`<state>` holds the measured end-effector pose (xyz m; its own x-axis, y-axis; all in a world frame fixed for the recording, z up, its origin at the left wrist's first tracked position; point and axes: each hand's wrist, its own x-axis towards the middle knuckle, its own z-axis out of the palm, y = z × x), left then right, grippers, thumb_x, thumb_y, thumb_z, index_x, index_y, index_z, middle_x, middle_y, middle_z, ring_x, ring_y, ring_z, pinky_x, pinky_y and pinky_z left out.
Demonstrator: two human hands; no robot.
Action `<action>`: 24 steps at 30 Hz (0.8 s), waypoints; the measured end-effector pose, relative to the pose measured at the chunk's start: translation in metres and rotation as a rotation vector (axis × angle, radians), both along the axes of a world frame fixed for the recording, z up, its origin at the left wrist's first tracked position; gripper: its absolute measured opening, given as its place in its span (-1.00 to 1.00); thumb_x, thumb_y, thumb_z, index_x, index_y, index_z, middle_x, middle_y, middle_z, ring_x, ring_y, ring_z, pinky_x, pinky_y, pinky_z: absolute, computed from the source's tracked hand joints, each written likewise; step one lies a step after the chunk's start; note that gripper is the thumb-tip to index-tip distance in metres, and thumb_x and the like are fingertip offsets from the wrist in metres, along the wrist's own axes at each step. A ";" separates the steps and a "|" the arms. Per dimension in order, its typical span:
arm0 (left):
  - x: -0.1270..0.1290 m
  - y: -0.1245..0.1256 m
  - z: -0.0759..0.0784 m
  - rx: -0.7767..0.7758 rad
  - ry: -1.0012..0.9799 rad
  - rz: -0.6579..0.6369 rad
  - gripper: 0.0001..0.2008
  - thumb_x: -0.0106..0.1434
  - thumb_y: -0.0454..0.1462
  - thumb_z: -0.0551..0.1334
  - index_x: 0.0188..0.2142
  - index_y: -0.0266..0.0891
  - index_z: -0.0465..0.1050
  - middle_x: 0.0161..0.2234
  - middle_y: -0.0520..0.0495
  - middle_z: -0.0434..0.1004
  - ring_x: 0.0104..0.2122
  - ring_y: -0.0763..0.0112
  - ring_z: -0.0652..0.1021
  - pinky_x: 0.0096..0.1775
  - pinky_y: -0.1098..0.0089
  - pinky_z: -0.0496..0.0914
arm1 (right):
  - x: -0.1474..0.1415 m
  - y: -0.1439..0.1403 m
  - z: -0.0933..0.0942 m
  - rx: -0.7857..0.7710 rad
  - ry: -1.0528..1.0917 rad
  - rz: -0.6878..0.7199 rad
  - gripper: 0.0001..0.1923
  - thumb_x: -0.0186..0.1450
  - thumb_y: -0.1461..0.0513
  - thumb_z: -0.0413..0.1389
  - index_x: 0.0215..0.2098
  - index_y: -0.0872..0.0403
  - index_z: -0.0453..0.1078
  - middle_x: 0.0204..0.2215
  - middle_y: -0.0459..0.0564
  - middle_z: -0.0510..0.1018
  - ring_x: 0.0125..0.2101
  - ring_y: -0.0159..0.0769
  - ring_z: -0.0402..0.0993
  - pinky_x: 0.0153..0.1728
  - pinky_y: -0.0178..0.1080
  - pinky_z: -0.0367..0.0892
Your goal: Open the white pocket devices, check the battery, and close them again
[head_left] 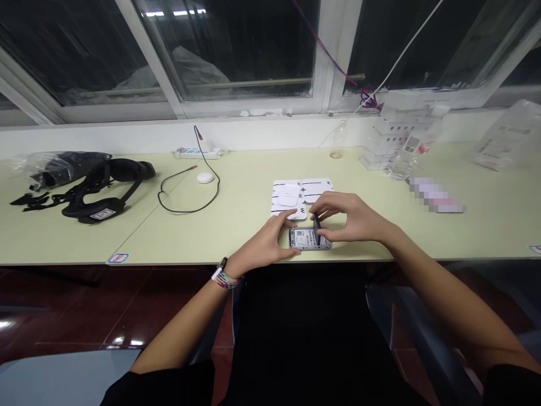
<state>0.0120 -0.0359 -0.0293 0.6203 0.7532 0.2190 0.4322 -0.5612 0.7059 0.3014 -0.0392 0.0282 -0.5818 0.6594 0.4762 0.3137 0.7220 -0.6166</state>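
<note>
A small grey rectangular device (305,238) with a printed label on top lies near the front edge of the pale table (236,192). My left hand (266,244) grips its left side. My right hand (349,217) pinches a thin dark piece (316,228) standing upright at the device's right end. Just behind the hands lie several white rounded covers (301,192) in a loose stack.
A black headset (101,189) and a plastic bag sit far left. A black cable (190,192), a white puck (205,177) and a power strip (196,152) lie mid-left. White boxes (389,141) and plastic bags stand at the back right. Dark windows run behind.
</note>
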 end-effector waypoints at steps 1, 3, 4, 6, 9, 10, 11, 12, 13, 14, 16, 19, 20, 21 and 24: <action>0.000 0.000 0.000 0.002 0.000 -0.001 -0.04 0.32 -0.17 0.52 0.55 0.04 0.06 0.25 -0.19 0.52 0.29 -0.07 0.53 0.39 -0.11 0.33 | -0.002 0.001 0.002 0.007 -0.022 0.004 -0.70 0.29 0.26 0.37 -0.01 -0.04 0.58 -0.10 -0.02 0.69 -0.14 -0.16 0.71 -0.02 -0.06 0.73; 0.000 0.000 -0.001 0.000 0.000 -0.002 -0.03 0.32 -0.17 0.53 0.55 0.04 0.05 0.24 -0.19 0.52 0.28 -0.07 0.53 0.39 -0.12 0.32 | -0.005 0.001 0.005 0.015 -0.059 0.007 -0.72 0.29 0.24 0.37 -0.03 -0.03 0.57 -0.11 -0.02 0.70 -0.16 -0.16 0.70 -0.02 -0.07 0.72; 0.000 0.000 0.000 -0.004 0.000 -0.001 -0.03 0.31 -0.16 0.53 0.55 0.04 0.05 0.24 -0.20 0.52 0.28 -0.08 0.53 0.38 -0.12 0.32 | -0.006 0.002 0.007 0.018 -0.076 0.009 -0.74 0.29 0.24 0.37 -0.05 -0.02 0.57 -0.13 -0.02 0.70 -0.16 -0.17 0.69 -0.02 -0.08 0.71; 0.000 0.000 0.000 -0.012 0.002 0.005 -0.03 0.32 -0.16 0.52 0.55 0.03 0.05 0.24 -0.21 0.51 0.29 -0.09 0.53 0.38 -0.13 0.33 | -0.007 0.003 0.008 0.029 -0.110 0.014 -0.79 0.29 0.25 0.36 -0.10 -0.01 0.56 -0.17 -0.02 0.69 -0.17 -0.17 0.67 -0.05 -0.10 0.68; 0.001 -0.001 0.002 -0.014 0.006 0.011 -0.04 0.32 -0.16 0.52 0.55 0.03 0.06 0.25 -0.22 0.52 0.29 -0.11 0.53 0.38 -0.15 0.33 | -0.009 0.003 0.008 0.060 -0.176 0.016 -0.84 0.30 0.24 0.36 -0.15 0.00 0.56 -0.22 -0.02 0.69 -0.21 -0.17 0.64 -0.12 -0.11 0.63; 0.001 -0.001 0.002 -0.014 0.007 0.012 -0.04 0.31 -0.16 0.52 0.55 0.03 0.06 0.25 -0.22 0.52 0.30 -0.11 0.52 0.38 -0.15 0.33 | -0.010 0.003 0.008 0.060 -0.191 0.017 -0.85 0.31 0.24 0.36 -0.15 0.00 0.56 -0.23 -0.02 0.69 -0.23 -0.17 0.63 -0.13 -0.11 0.62; 0.002 -0.001 0.003 -0.014 0.006 0.012 -0.04 0.31 -0.16 0.53 0.55 0.02 0.07 0.25 -0.22 0.51 0.30 -0.11 0.52 0.38 -0.15 0.32 | -0.011 0.003 0.008 0.054 -0.198 0.018 -0.85 0.31 0.24 0.36 -0.15 -0.01 0.56 -0.24 -0.03 0.69 -0.23 -0.17 0.63 -0.15 -0.12 0.61; 0.002 -0.001 0.003 -0.016 0.005 0.012 -0.04 0.31 -0.16 0.53 0.55 0.02 0.07 0.25 -0.22 0.51 0.30 -0.10 0.52 0.38 -0.15 0.32 | -0.011 0.003 0.009 0.046 -0.200 0.019 -0.85 0.31 0.24 0.36 -0.15 -0.01 0.56 -0.24 -0.03 0.69 -0.23 -0.17 0.63 -0.16 -0.13 0.60; 0.002 -0.002 0.003 -0.017 0.003 0.012 -0.05 0.31 -0.16 0.52 0.54 0.02 0.08 0.25 -0.22 0.51 0.30 -0.10 0.52 0.38 -0.15 0.32 | -0.012 0.003 0.010 0.036 -0.198 0.021 -0.85 0.31 0.24 0.35 -0.15 -0.02 0.56 -0.24 -0.03 0.69 -0.22 -0.16 0.63 -0.16 -0.13 0.59; 0.002 -0.002 0.003 -0.018 0.000 0.011 -0.05 0.31 -0.16 0.52 0.54 0.02 0.08 0.25 -0.22 0.51 0.29 -0.10 0.52 0.38 -0.15 0.33 | -0.013 0.002 0.011 0.028 -0.197 0.021 -0.86 0.31 0.24 0.35 -0.16 -0.02 0.56 -0.24 -0.03 0.69 -0.21 -0.16 0.63 -0.17 -0.13 0.58; 0.002 -0.002 0.004 -0.019 -0.005 0.008 -0.06 0.32 -0.15 0.52 0.54 0.03 0.09 0.26 -0.22 0.50 0.30 -0.11 0.52 0.38 -0.16 0.33 | -0.015 0.002 0.014 0.024 -0.219 0.013 -0.89 0.32 0.22 0.36 -0.18 -0.02 0.58 -0.25 -0.02 0.69 -0.23 -0.15 0.63 -0.20 -0.13 0.54; 0.003 -0.002 0.005 -0.026 -0.011 0.007 -0.05 0.31 -0.15 0.52 0.55 0.03 0.09 0.29 -0.23 0.48 0.31 -0.11 0.51 0.38 -0.16 0.34 | -0.020 0.003 0.017 0.037 -0.300 0.005 -0.92 0.33 0.22 0.38 -0.21 -0.01 0.62 -0.26 -0.03 0.69 -0.26 -0.17 0.61 -0.24 -0.15 0.45; 0.003 -0.003 0.005 -0.033 -0.014 0.011 -0.03 0.31 -0.16 0.52 0.56 0.03 0.06 0.29 -0.24 0.48 0.30 -0.11 0.51 0.38 -0.15 0.34 | -0.023 0.004 0.016 0.038 -0.335 0.008 -0.92 0.33 0.22 0.39 -0.19 -0.02 0.64 -0.26 -0.03 0.70 -0.26 -0.16 0.61 -0.24 -0.16 0.43; 0.004 -0.003 0.005 -0.043 -0.017 0.016 0.01 0.30 -0.16 0.52 0.57 0.03 0.01 0.27 -0.24 0.49 0.29 -0.09 0.52 0.37 -0.13 0.35 | -0.025 0.005 0.014 0.035 -0.373 0.014 -0.91 0.35 0.22 0.39 -0.17 -0.03 0.67 -0.25 -0.03 0.71 -0.25 -0.16 0.62 -0.24 -0.16 0.42; 0.004 -0.003 0.005 -0.075 -0.018 0.036 0.13 0.29 -0.15 0.53 0.62 0.02 -0.15 0.20 -0.21 0.52 0.27 -0.06 0.53 0.37 -0.10 0.34 | -0.030 0.010 0.003 0.075 -0.453 0.055 -0.92 0.42 0.23 0.34 -0.17 -0.05 0.72 -0.16 -0.01 0.76 -0.16 -0.11 0.66 -0.21 -0.13 0.44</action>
